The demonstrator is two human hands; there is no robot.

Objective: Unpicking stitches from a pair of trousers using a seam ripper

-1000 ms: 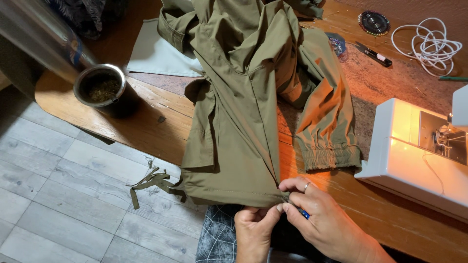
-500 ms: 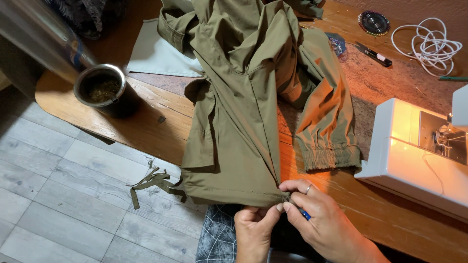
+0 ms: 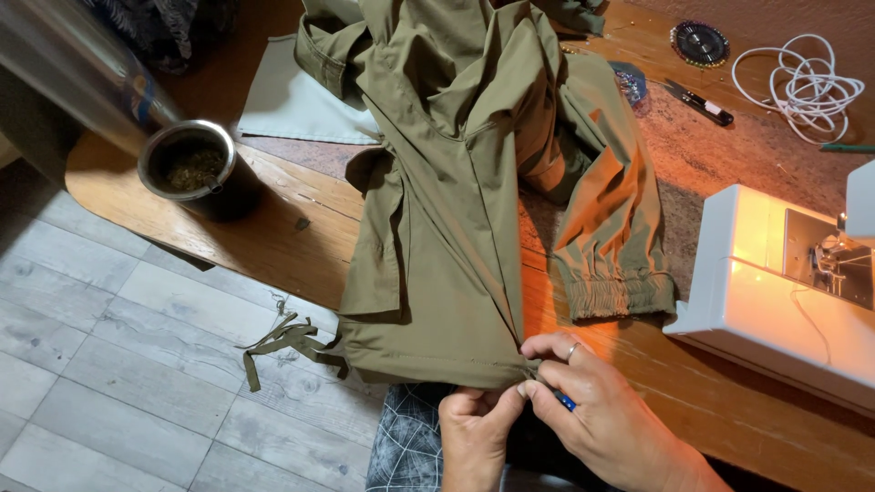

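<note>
Garment: I am looking down at an olive jacket (image 3: 447,228) spread over the wooden table (image 3: 273,246), its bottom hem (image 3: 428,364) hanging at the near edge.
Long axis: the jacket is running away from me, collar end far, hem end near; the hem itself is lying across my view, left to right.
Left hand: my left hand (image 3: 474,437) is pinching the hem's right corner from below, thumb and forefinger closed on the cloth.
Right hand: my right hand (image 3: 597,415) is gripping the same corner from the right, fingers clenched on the fabric and on a small blue tool (image 3: 567,401) that is barely showing; a ring is sitting on one finger.
Which is nearer: both hands are touching the corner; the right one is covering more of it.
Direction: the rest of the hem is stretching leftward from my hands, towards loose olive straps (image 3: 287,342) dangling over the floor.
Right side: a white sewing machine (image 3: 775,292) is standing near my right hand, lamp glowing.
Far left: a metal cup (image 3: 191,169) is sitting well apart from the work.
</note>
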